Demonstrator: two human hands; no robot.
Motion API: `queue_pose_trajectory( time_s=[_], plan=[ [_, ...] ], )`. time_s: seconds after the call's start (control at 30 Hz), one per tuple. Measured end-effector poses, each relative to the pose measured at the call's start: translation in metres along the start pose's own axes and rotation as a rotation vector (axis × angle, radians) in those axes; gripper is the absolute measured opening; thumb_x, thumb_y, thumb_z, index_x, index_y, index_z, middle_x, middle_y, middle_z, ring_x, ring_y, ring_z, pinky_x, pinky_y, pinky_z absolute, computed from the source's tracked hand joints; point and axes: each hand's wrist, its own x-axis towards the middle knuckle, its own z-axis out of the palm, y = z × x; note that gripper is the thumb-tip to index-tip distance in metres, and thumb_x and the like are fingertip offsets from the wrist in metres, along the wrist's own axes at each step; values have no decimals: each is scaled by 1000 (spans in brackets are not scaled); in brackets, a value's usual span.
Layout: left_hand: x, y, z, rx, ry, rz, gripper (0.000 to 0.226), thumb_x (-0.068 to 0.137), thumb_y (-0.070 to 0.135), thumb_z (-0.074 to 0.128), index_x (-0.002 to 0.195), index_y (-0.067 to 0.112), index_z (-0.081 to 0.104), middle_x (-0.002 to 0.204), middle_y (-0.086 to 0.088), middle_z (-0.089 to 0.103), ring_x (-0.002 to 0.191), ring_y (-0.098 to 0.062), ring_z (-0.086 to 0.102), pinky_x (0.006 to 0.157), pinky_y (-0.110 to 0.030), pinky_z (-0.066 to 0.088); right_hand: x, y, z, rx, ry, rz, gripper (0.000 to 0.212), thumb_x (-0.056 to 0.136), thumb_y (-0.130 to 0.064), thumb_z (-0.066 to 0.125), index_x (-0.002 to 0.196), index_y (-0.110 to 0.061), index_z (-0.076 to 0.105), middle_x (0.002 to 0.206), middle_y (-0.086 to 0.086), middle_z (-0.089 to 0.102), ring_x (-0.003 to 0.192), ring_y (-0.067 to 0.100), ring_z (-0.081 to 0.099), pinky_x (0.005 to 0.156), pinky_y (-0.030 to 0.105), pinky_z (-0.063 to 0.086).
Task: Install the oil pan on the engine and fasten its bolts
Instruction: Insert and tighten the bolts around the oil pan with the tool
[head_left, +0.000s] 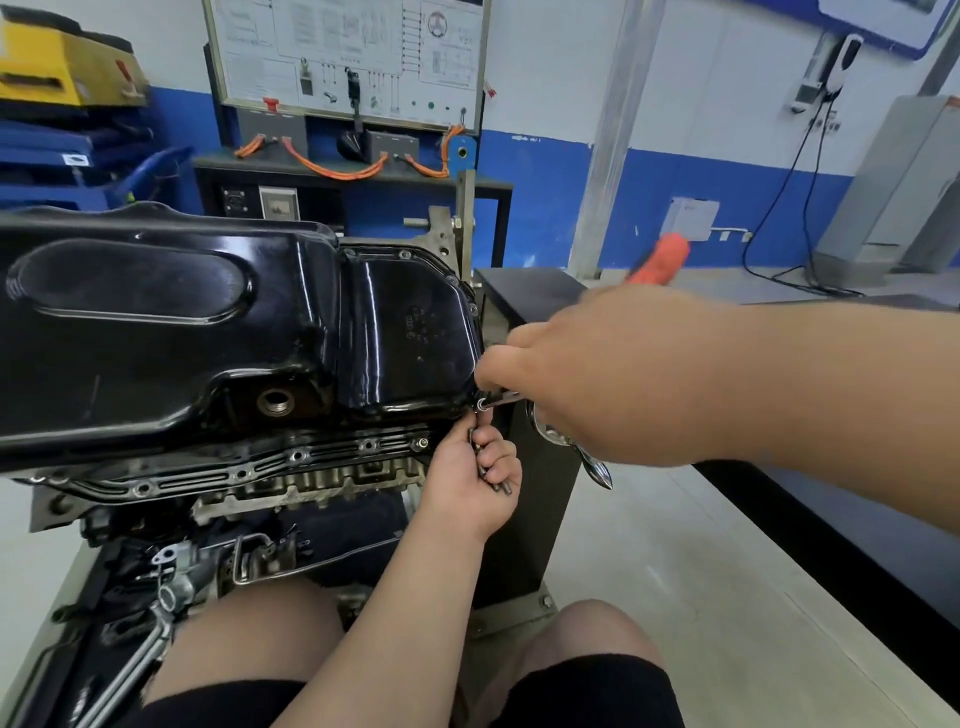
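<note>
A glossy black oil pan (208, 322) lies on the upturned engine block (291, 467), its flange holding small bolts along the far and right edges. At the pan's near right corner a bolt (482, 404) sits in the flange. My right hand (613, 374) grips an orange-handled driver (660, 257) whose metal tip reaches that bolt. Just below the corner, my left hand (475, 480) is closed around several loose bolts (491, 475). A chrome ratchet (576, 449) shows under my right hand; how it is held is hidden.
The engine hangs on a dark stand (524, 415) with a metal post (465, 223). A training board with orange cables (343, 78) stands behind. Blue and yellow crates (67, 104) are stacked at far left. My knees (592, 639) are at the bottom edge; pale floor lies to the right.
</note>
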Motion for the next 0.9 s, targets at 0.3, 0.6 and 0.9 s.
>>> queue_pose_trajectory(
  time_s=[0.3,0.6,0.9],
  plan=[
    [-12,1,-1,208,100,7,34,97,38,49,73,16,58,56,8,36,34,-3,28,27,-16,19,-8,1,11,560,148,329,20,93,-36,41,110,-30,50,88,-5,59,76,18,56,59,29,42],
    [-44,33,-40,368,-61,-21,9,75,17,46,73,12,52,52,4,36,31,-5,28,25,-13,19,-18,-18,7,747,377,444,13,69,-43,37,68,-38,49,60,-17,53,55,1,51,46,14,34],
    [-73,60,-63,412,-80,103,12,88,13,49,96,9,56,58,2,43,35,-4,32,26,-14,21,-9,-46,4,887,412,450,14,68,-43,40,71,-39,53,64,-27,59,60,-12,54,44,18,38]
  ],
)
